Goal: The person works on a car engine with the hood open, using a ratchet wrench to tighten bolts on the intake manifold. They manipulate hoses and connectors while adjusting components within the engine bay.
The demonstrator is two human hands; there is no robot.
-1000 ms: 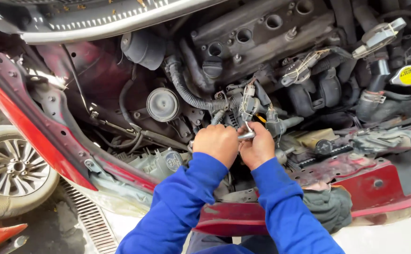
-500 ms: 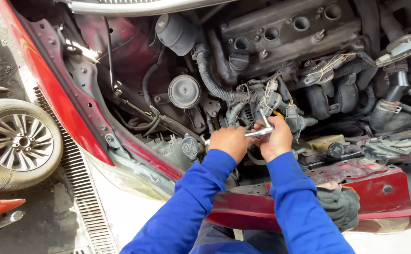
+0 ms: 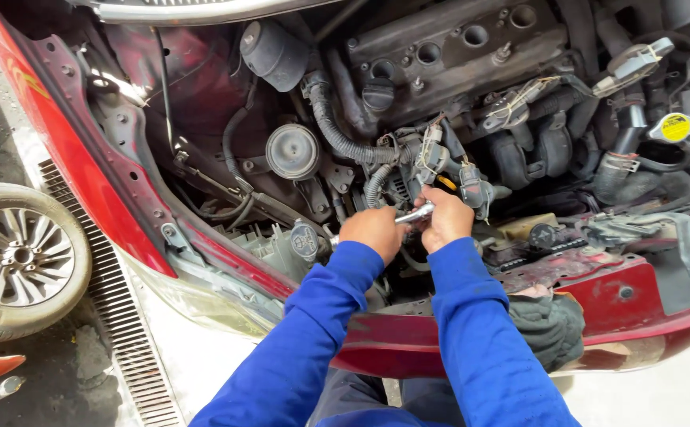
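Both my hands reach into the open engine bay of a red car (image 3: 84,174), in blue sleeves. My left hand (image 3: 374,232) grips the handle of a shiny metal ratchet wrench (image 3: 410,215). My right hand (image 3: 443,219) closes around the wrench's head end, pressed low against the engine just under a cluster of grey connectors and wiring (image 3: 440,162). A corrugated black hose (image 3: 337,134) curves down just left of my hands. What the wrench sits on is hidden by my fingers.
The dark engine head (image 3: 448,47) with round holes lies beyond. A yellow cap (image 3: 674,126) sits far right. A dark rag (image 3: 546,324) lies on the red front crossmember. A wheel with an alloy rim (image 3: 17,257) and a floor drain grate (image 3: 116,316) are at left.
The view has shifted, so the car sits more to the right. My hands have stayed on the wrench at the same spot, with the handle now angled more toward my left hand.
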